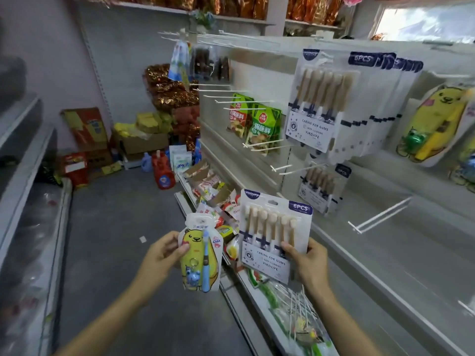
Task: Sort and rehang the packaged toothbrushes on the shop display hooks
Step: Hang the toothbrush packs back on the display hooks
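Note:
My left hand (164, 249) grips a yellow bear-shaped kids' toothbrush pack (199, 255) with a blue brush and a small blue toy inside. My right hand (309, 263) holds a white six-piece toothbrush pack (272, 235) by its lower right corner. Both packs are held upright over the aisle, in front of the display. On the white panel a row of matching six-piece packs (334, 104) hangs on hooks, with a smaller group (322, 186) below. Yellow bear packs (434, 124) hang at the far right. Several bare white hooks (282, 168) stick out between them.
Green sauce pouches (259, 122) hang left of the toothbrushes. A low shelf (246, 283) below holds snacks and loose white hooks. Boxes, bottles and bags are piled at the aisle's far end (144, 150). Grey shelving (25, 176) lines the left side.

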